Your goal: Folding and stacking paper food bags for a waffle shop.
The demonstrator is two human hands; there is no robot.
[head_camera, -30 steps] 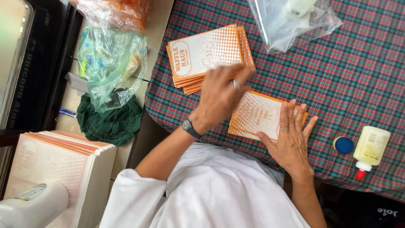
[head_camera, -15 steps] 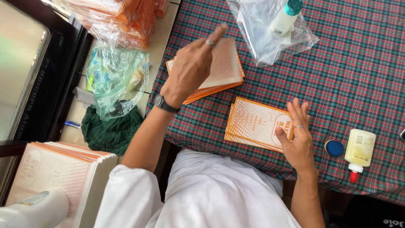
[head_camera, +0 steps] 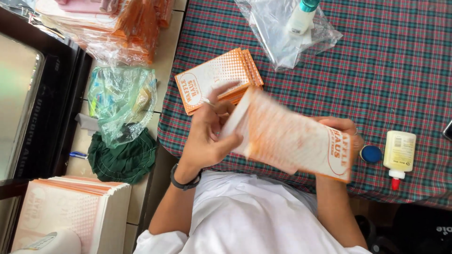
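Now lifting the orange-and-white paper bag [head_camera: 292, 141] off the plaid tablecloth [head_camera: 329, 70], left hand [head_camera: 207, 136] and right hand [head_camera: 346, 129] both pinching its edges, stack [head_camera: 216, 77] untouched behind.

Paper bag held over the near tabletop edge

Both hands hold the paper bag [head_camera: 292, 141] above the tabletop [head_camera: 376, 70]; the bag stack [head_camera: 214, 77] lies far-left of it, the glue bottle [head_camera: 399, 153] right, the plastic bag [head_camera: 287, 33] far behind.
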